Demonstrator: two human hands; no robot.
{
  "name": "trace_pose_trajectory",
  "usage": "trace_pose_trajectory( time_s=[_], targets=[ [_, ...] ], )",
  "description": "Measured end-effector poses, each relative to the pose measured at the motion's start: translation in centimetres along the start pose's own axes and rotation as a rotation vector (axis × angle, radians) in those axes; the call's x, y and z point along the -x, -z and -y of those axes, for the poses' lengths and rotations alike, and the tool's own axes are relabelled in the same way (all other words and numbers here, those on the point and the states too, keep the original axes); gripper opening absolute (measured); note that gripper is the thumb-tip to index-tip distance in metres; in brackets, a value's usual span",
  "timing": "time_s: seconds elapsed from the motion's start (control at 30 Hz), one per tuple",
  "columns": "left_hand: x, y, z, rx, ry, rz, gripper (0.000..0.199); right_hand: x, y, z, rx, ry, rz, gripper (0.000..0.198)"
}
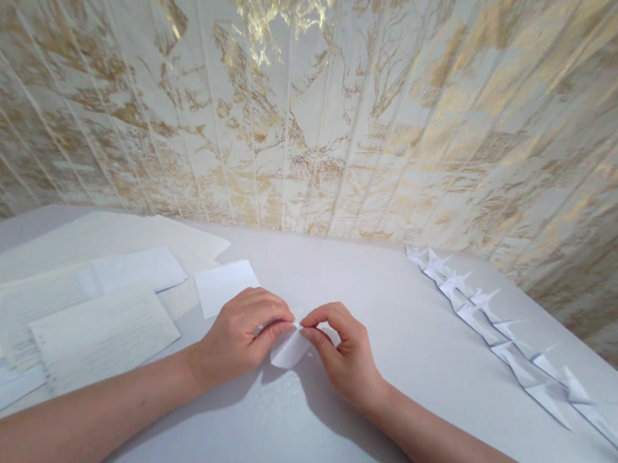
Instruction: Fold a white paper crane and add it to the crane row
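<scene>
Between my two hands, a small folded piece of white paper (289,351) is held just above the table. My left hand (246,328) pinches its upper edge from the left with thumb and forefinger. From the other side, my right hand (342,348) grips it in the same kind of pinch, the fingertips almost meeting at the middle. The lower part of the paper hangs below the fingers, and its upper folds are mostly hidden. Just behind my left hand lies a flat white square of paper (226,285).
Rows of folded white paper cranes (473,314) run along the right side of the white table (372,281). Printed sheets (107,336) and a folded blank sheet (137,267) overlap on the left. A white and gold patterned curtain (318,107) hangs behind the table.
</scene>
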State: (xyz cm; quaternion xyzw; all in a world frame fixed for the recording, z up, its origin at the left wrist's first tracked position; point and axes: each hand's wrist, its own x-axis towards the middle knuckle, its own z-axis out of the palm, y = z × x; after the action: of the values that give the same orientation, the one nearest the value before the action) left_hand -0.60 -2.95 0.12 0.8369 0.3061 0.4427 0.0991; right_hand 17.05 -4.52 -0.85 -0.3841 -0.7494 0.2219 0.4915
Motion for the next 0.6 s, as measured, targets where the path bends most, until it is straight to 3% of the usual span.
trace_pose_trajectory(
  time_s=[0.13, 0.37, 0.6],
  targets=[
    [-0.11, 0.0, -0.04, -0.069, -0.016, 0.051, 0.015, 0.15, 0.16, 0.18, 0.025, 0.055, 0.064, 0.006],
    [-0.23, -0.03, 0.49, -0.098, 0.044, 0.113, 0.01, 0.18, 0.23, -0.62, 0.087, -0.062, 0.103, 0.013],
    [0.08, -0.17, -0.36, -0.1, -0.013, 0.088, 0.011, 0.42, 0.14, -0.02, 0.051, -0.023, 0.117, 0.01]
  ],
)
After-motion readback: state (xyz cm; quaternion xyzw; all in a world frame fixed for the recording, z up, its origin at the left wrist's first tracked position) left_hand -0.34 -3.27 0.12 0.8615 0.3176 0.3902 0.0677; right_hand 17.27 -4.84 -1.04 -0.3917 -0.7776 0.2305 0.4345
